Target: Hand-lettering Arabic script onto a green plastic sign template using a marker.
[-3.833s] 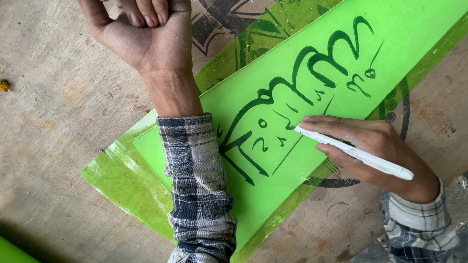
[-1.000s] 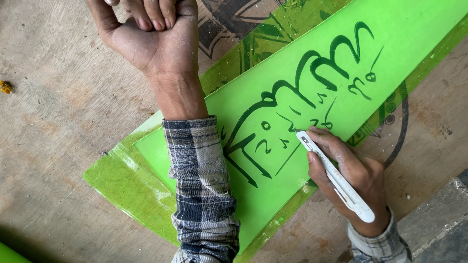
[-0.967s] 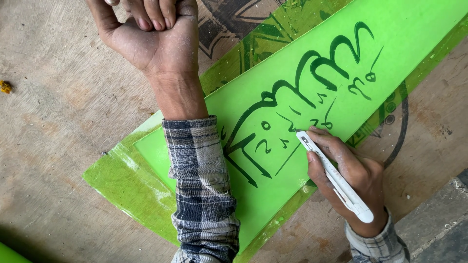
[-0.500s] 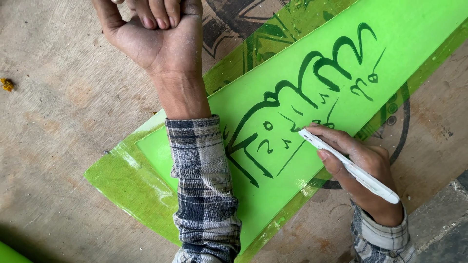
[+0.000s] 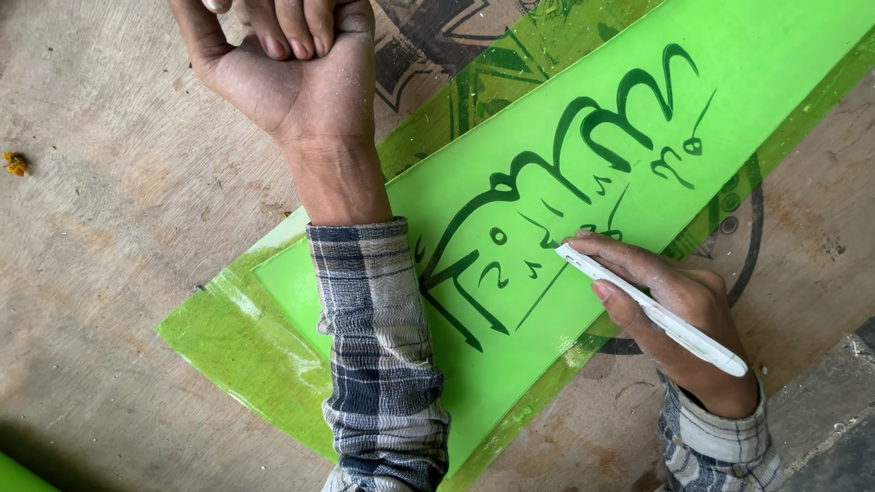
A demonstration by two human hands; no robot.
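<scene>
Right hand [image 5: 670, 310] at lower right pinching a white marker [image 5: 652, 310], tip on the green sheet [image 5: 547, 364] across the frame's centre, left hand [image 5: 292, 68] at top, palm up, fingers curled, forearm lying over the sheet, wooden worktop [image 5: 100, 273] beneath

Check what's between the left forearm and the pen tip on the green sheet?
Head view: bare green sheet with dark painted strokes between sleeve and white pen.

Worn plywood floor [image 5: 109, 273] — scuffed, dusty (grey slab [image 5: 829, 428] at bottom right), evenly lit.
</scene>
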